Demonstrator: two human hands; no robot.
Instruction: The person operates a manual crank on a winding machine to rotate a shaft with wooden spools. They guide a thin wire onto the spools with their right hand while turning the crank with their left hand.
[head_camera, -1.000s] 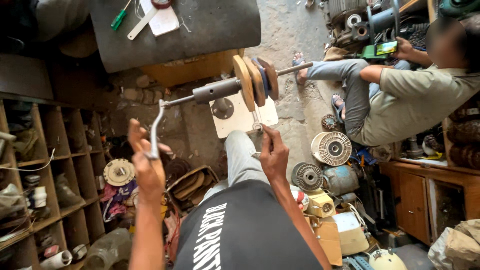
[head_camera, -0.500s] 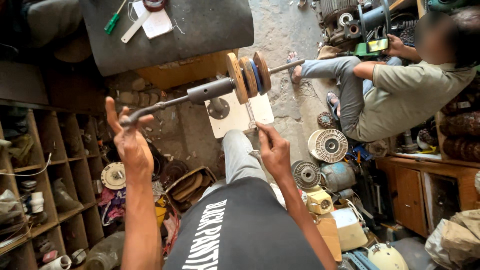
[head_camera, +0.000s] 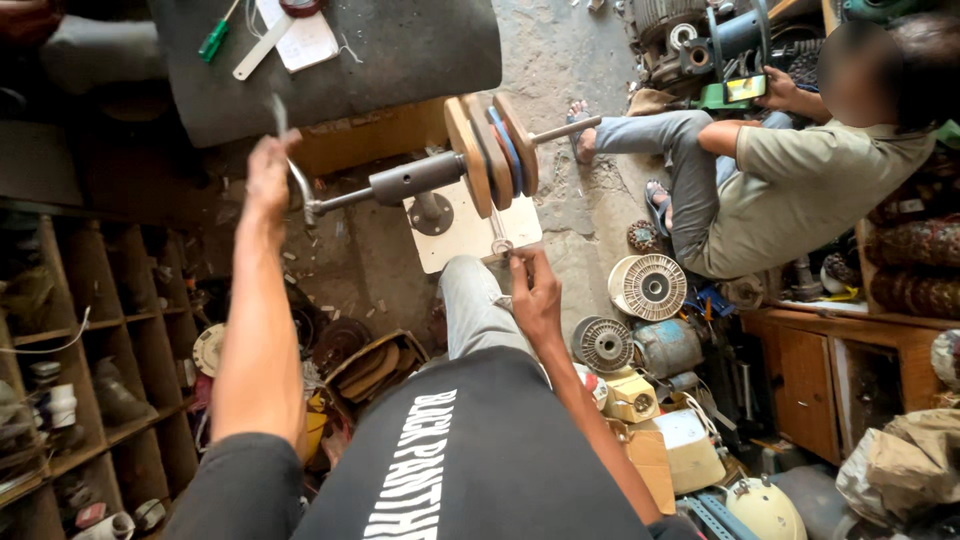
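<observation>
A hand-cranked winding machine (head_camera: 420, 180) stands on a pale base plate (head_camera: 470, 235), with wooden discs (head_camera: 490, 155) on its shaft. My left hand (head_camera: 270, 175) grips the crank handle (head_camera: 290, 150) at the left end, raised near the top of its turn. My right hand (head_camera: 535, 290) sits just below the discs, its fingers pinched on a thin wire or strand (head_camera: 498, 240) that leads up to them.
A dark padded bench top (head_camera: 400, 60) with a green screwdriver (head_camera: 215, 40) and papers lies beyond. Wooden shelves (head_camera: 90, 350) fill the left. Another person (head_camera: 800, 170) sits at right. Stators and motor parts (head_camera: 645, 285) litter the floor.
My left hand has swung the crank handle from low on the left up toward the top. My right hand has stayed by the discs.
</observation>
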